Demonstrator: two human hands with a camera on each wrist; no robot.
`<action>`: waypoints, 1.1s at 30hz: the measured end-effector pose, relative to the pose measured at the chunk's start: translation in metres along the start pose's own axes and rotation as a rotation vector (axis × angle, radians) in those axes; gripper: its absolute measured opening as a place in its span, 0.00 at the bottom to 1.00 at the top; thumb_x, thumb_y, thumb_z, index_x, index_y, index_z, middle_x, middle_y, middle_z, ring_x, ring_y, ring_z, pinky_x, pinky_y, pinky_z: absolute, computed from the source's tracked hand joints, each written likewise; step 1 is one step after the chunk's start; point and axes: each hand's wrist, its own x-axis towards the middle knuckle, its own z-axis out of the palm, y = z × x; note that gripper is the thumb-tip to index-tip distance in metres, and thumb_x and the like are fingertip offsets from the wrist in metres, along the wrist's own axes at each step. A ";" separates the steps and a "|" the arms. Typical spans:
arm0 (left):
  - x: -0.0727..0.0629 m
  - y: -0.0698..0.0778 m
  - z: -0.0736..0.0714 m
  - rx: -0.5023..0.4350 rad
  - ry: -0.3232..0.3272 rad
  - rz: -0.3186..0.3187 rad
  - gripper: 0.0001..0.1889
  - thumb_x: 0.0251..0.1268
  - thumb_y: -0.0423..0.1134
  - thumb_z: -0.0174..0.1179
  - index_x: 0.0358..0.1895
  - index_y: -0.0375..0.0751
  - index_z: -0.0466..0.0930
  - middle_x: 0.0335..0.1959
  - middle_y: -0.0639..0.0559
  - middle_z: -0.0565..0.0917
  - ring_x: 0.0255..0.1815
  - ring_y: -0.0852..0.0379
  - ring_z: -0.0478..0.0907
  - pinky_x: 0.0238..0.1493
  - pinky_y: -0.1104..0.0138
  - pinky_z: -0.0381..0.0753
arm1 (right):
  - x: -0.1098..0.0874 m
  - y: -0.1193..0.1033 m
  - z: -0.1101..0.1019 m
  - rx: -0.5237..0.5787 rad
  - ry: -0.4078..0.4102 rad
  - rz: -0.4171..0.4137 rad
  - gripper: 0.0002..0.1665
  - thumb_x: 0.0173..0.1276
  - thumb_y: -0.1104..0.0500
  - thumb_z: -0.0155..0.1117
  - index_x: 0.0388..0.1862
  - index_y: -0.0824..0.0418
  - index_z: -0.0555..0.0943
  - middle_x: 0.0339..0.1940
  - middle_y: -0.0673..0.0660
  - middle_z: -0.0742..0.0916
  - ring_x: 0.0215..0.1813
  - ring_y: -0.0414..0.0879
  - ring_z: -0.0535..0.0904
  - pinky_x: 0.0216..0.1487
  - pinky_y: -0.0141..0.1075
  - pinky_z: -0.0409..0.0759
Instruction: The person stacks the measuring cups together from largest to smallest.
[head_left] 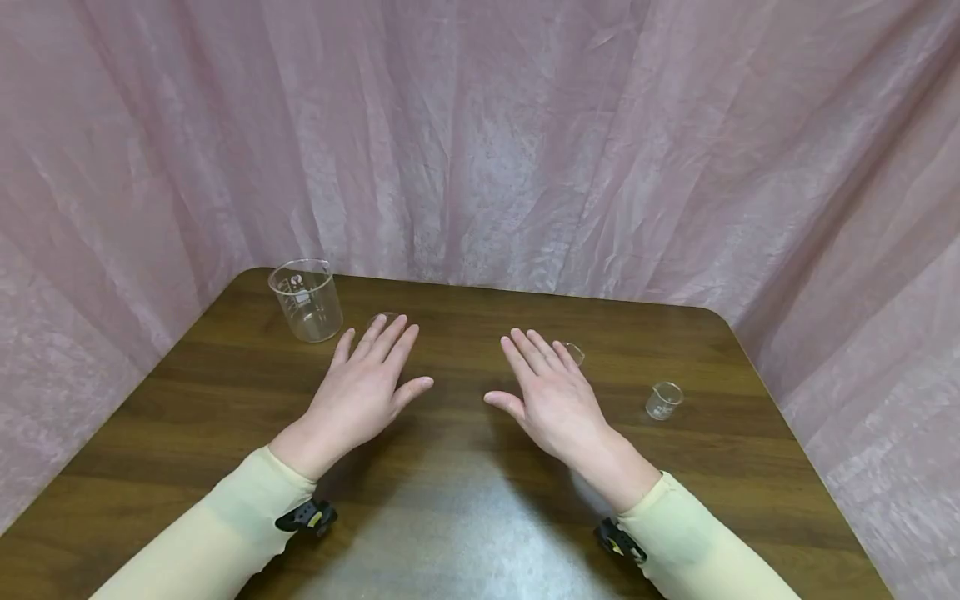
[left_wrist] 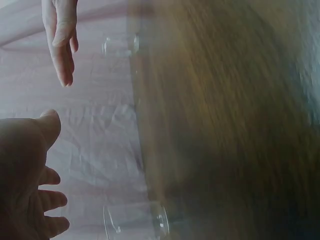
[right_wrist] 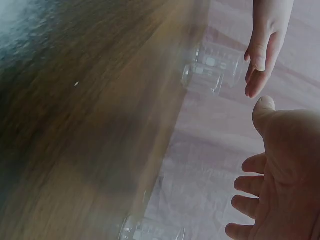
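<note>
Both empty, our left hand [head_left: 352, 400] and right hand [head_left: 557, 404] stretch straight fingers above the wooden table [head_left: 187, 400]; one glass vessel [head_left: 387, 314] shows behind the left, a second vessel [head_left: 579, 351] behind the right. Outward stand a large beaker [head_left: 307, 304], left, and small beaker [head_left: 663, 402], right.

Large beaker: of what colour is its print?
The large beaker has white print, clearest in the head view.

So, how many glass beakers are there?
4 in the head view: large beaker far left, small beaker at right, third beaker partly behind the left hand, fourth beaker partly behind the right hand. More could be hidden.
</note>
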 end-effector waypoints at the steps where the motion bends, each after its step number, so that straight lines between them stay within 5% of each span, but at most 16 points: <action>1: 0.000 -0.002 0.000 -0.002 0.006 -0.003 0.44 0.84 0.64 0.59 0.88 0.39 0.61 0.89 0.39 0.60 0.90 0.36 0.52 0.82 0.30 0.51 | 0.001 -0.001 0.000 0.001 0.001 -0.003 0.50 0.82 0.32 0.63 0.87 0.63 0.67 0.87 0.63 0.70 0.88 0.60 0.61 0.87 0.58 0.55; 33: 0.000 -0.072 -0.019 0.003 0.080 -0.166 0.42 0.86 0.60 0.58 0.87 0.33 0.61 0.87 0.32 0.61 0.88 0.28 0.52 0.79 0.25 0.50 | 0.047 -0.029 0.013 0.020 -0.085 -0.036 0.51 0.84 0.29 0.56 0.91 0.59 0.62 0.90 0.59 0.66 0.90 0.55 0.58 0.88 0.54 0.53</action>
